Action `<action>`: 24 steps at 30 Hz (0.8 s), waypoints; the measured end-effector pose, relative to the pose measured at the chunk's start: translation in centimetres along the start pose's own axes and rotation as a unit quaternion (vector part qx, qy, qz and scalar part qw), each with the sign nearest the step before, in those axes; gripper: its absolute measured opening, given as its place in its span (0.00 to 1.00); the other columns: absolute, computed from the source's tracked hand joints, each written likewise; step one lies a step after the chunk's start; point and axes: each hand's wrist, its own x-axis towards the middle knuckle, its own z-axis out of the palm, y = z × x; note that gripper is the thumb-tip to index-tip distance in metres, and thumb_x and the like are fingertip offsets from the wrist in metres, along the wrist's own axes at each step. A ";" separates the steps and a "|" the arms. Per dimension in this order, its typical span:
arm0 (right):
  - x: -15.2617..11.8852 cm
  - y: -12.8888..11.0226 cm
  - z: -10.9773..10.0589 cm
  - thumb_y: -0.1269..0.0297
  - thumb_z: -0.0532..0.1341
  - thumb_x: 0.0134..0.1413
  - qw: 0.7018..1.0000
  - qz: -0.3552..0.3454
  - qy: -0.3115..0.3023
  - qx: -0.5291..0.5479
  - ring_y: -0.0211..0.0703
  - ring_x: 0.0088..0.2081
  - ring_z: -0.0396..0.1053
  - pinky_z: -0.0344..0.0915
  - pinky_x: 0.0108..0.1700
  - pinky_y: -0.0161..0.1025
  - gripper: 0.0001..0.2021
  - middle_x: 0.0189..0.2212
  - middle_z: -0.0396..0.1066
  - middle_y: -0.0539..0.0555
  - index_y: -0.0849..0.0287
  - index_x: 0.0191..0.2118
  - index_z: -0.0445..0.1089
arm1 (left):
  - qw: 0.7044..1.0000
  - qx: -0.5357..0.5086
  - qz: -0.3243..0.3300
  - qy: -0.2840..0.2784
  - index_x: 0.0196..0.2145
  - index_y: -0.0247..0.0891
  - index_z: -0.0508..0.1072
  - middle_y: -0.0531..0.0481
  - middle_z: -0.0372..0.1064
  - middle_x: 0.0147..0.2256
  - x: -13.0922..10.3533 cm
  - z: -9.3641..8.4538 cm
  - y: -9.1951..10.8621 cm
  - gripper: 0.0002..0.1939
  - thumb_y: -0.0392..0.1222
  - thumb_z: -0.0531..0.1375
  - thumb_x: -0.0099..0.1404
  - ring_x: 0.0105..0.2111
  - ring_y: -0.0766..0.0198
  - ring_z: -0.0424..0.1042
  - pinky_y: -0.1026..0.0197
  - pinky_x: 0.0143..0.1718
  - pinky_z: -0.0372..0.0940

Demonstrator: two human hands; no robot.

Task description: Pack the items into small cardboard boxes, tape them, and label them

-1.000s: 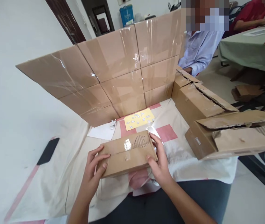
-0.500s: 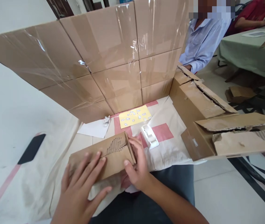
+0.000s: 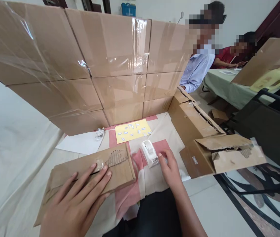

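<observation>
My left hand lies flat with fingers stretched over a brown cardboard box, pressing on its top. A patch of torn, ridged cardboard shows near the box's right end, and a bit of clear tape shines by my fingertips. To the right of the box, my right hand is at the front end of a white tape dispenser; its thumb and fingers are apart, close to or touching the dispenser. Behind them lies a yellow sheet with several small white pieces on it.
A tall taped cardboard wall stands at the back, joined by cardboard boxes along the right. White paper with a crumpled clear scrap lies left. Beyond, a person in a light blue shirt sits near a green-covered table.
My right hand has left the box's right end and moved right to the tape dispenser. My left hand stays on the box. The view has shifted, showing more of the room.
</observation>
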 end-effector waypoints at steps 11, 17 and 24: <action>1.4 0.0 0.8 0.50 0.57 0.62 0.998 0.030 -0.054 0.033 0.50 0.39 0.73 0.67 0.43 0.43 0.17 0.35 0.75 0.57 0.58 0.33 0.71 | 0.998 0.026 0.006 0.048 0.70 0.49 0.61 0.53 0.71 0.62 -0.3 0.8 -0.3 0.30 0.52 0.55 0.73 0.60 0.46 0.70 0.47 0.63 0.53; 1.3 0.4 1.1 0.52 0.59 0.59 0.998 0.027 -0.037 0.043 0.49 0.38 0.72 0.67 0.44 0.43 0.15 0.32 0.73 0.55 0.57 0.27 0.69 | 0.997 0.037 0.015 0.059 0.68 0.49 0.64 0.52 0.73 0.60 -0.2 0.9 -0.5 0.29 0.54 0.55 0.72 0.59 0.45 0.71 0.48 0.57 0.58; 1.2 0.2 1.6 0.55 0.60 0.60 0.997 0.037 -0.044 0.053 0.48 0.38 0.73 0.67 0.44 0.42 0.13 0.33 0.74 0.55 0.58 0.29 0.72 | 0.997 0.052 0.018 0.055 0.68 0.49 0.64 0.52 0.73 0.60 -0.1 0.6 -0.4 0.29 0.55 0.54 0.72 0.58 0.45 0.71 0.48 0.54 0.60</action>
